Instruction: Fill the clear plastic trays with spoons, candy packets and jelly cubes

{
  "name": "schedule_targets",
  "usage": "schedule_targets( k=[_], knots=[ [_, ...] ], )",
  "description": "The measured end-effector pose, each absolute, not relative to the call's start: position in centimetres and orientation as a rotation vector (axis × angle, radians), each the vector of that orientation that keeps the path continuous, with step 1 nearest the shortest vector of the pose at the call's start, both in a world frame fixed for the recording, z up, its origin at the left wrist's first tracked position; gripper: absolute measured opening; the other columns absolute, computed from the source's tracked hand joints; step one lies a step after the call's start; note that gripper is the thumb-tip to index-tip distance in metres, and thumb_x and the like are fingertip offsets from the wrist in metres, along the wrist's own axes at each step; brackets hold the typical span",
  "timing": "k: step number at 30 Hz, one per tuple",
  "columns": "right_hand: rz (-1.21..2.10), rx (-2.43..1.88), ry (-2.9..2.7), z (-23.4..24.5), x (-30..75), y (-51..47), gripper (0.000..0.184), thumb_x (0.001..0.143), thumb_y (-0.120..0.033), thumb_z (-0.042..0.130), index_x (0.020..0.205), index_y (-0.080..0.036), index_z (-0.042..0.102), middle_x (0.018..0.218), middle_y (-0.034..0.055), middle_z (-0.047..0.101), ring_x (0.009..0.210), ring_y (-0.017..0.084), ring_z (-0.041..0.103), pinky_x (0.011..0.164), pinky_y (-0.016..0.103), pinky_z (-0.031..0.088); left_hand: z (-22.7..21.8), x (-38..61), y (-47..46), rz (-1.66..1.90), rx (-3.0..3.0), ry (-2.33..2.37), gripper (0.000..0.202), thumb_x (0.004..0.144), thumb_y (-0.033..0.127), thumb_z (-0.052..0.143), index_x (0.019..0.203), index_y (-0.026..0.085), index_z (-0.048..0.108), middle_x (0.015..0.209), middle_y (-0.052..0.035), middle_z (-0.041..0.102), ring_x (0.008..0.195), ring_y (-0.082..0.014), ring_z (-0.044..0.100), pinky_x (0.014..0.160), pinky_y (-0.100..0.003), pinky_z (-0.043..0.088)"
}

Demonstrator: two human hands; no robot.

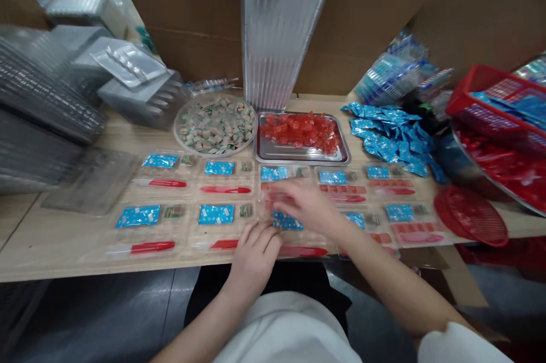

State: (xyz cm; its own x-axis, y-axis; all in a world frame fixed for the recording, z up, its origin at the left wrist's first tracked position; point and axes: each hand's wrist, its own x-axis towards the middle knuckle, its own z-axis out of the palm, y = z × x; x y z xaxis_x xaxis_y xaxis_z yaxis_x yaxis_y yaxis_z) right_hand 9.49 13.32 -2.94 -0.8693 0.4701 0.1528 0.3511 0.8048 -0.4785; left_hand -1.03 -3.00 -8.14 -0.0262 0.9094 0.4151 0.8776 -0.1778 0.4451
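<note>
Two rows of clear blister trays [215, 198] lie on the wooden table [63, 238]. Each tray holds a blue packet [215, 214], a small green-striped piece and a red pen-like item [226, 189]. My left hand [255, 249] rests at the table's front edge on a front-row tray, fingers stretched out flat. My right hand [307, 206] is blurred by motion over the middle trays, next to a blue packet [286, 221]; its fingers are smeared. A steel tray of red wrapped candies [302, 132] stands just behind.
A round plate of green-striped candies [216, 125] sits at the back left of centre. Loose blue packets [392, 132] pile at the right, beside red baskets [495, 101] and a red lid [471, 215]. Stacks of clear blister trays [46, 84] fill the left. Cardboard stands behind.
</note>
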Motion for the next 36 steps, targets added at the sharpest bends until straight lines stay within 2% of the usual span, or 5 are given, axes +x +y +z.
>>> schedule_targets(
  k=[7, 14, 17, 26, 36],
  knots=[
    [1.035, -0.619, -2.666, 1.2, 17.5, 14.3, 0.053, 0.082, -0.013, 0.049, 0.132, -0.027, 0.042, 0.131, 0.0071, 0.05, 0.123, 0.021, 0.044, 0.099, 0.04, 0.04, -3.3, -3.1, -1.3, 1.372, 2.072, 1.874, 0.018, 0.082, 0.005, 0.053, 0.093, 0.02, 0.055, 0.089, -0.0016, 0.065, 0.091, -0.0144, 0.06, 0.094, -0.037, 0.043],
    [1.523, -0.869, -2.1, 0.0, 17.0, 10.9, 0.019, 0.087, -0.028, 0.052, 0.103, -0.022, 0.06, 0.1, 0.005, 0.065, 0.093, 0.017, 0.062, 0.082, 0.033, 0.05, -0.2, -4.5, -0.6, 1.313, 1.539, 1.683, 0.045, 0.081, 0.03, 0.06, 0.122, 0.024, 0.042, 0.124, -0.0117, 0.053, 0.11, -0.0231, 0.056, 0.083, -0.036, 0.053],
    [1.798, -0.979, -1.809, -1.9, 16.8, 11.5, 0.024, 0.083, -0.032, 0.057, 0.104, -0.021, 0.057, 0.09, 0.0031, 0.065, 0.079, 0.016, 0.064, 0.065, 0.028, 0.053, -1.8, -5.2, 0.5, 1.201, 1.212, 1.548, 0.051, 0.083, 0.031, 0.055, 0.129, 0.022, 0.034, 0.107, -0.0101, 0.062, 0.092, -0.0193, 0.064, 0.068, -0.031, 0.056],
    [1.598, -1.327, -1.818, -3.6, 15.2, 15.9, 0.03, 0.079, -0.029, 0.056, 0.106, -0.016, 0.056, 0.057, -0.0058, 0.05, 0.044, 0.008, 0.049, 0.041, 0.02, 0.042, -2.4, -7.1, 6.5, 1.153, 0.98, 1.607, 0.067, 0.073, 0.038, 0.064, 0.129, 0.014, 0.038, 0.102, -0.0093, 0.063, 0.091, -0.0194, 0.061, 0.078, -0.036, 0.051],
    [1.266, -1.52, -2.145, -5.8, 20.7, 8.7, 0.039, 0.079, -0.028, 0.057, 0.118, -0.018, 0.056, 0.077, 0.0012, 0.06, 0.059, 0.013, 0.056, 0.054, 0.025, 0.045, -6.5, -2.8, -0.2, 0.81, 1.433, 1.955, 0.053, 0.081, 0.037, 0.055, 0.128, 0.015, 0.045, 0.113, -0.0125, 0.051, 0.079, -0.0171, 0.059, 0.072, -0.037, 0.054]
  ],
)
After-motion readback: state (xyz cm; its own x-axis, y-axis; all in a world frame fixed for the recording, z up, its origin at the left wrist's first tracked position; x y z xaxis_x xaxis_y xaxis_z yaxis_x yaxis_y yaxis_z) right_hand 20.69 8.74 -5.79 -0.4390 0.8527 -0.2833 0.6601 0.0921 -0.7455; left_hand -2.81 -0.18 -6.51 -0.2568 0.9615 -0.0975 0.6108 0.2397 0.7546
